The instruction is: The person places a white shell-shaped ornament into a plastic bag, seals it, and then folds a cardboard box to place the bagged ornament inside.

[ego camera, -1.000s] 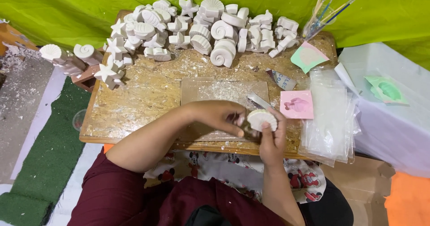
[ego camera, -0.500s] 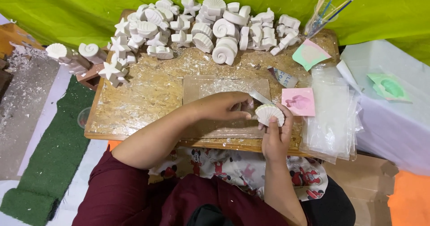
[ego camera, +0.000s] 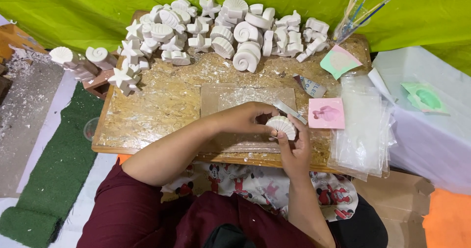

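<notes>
I am gripping a white ribbed plaster shell [ego camera: 282,126] with my left hand [ego camera: 245,119] and right hand [ego camera: 294,150], its fan spreading up over the chipboard desk [ego camera: 147,110].

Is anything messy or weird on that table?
Yes. White powder and crumbs are scattered over the wooden board, thickest near the pile of white casts. More white dust lies on the floor at the left. The shell cast held by both hands looks whole.

Craft workshop (plaster casts [ego camera: 230,29], brushes [ego camera: 365,10])
</notes>
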